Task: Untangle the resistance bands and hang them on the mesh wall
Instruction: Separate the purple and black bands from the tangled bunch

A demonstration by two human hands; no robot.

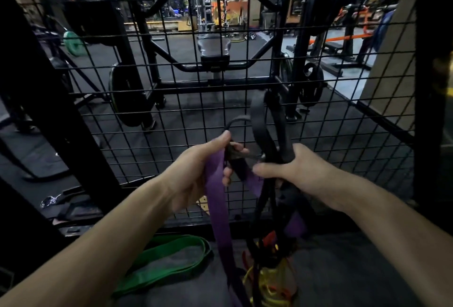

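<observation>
**Working the black band free of the purple one**

Fingers of the left hand are curled round the purple band and a short dark strap end, thumb pressed on top. The right hand grips the black band, its fingers closed round the strands where they cross; the black loop stands up above that hand, right in front of the mesh wall, seemingly not hooked on it (the dim light makes this hard to tell).

Below the mesh wall, the purple band hangs down from the left hand into a knot of yellow and red bands on the floor. A green band lies flat on the floor at the foot of the mesh wall, left of the purple one and apart from the knot.

My judgement: the step in hand is separating black from purple. It will likely go best by keeping the left hand steady as an anchor and drawing the black loop up and away toward the mesh wall, following the strand through each crossing rather than tugging, since pulling hard would tighten the knot below.
</observation>
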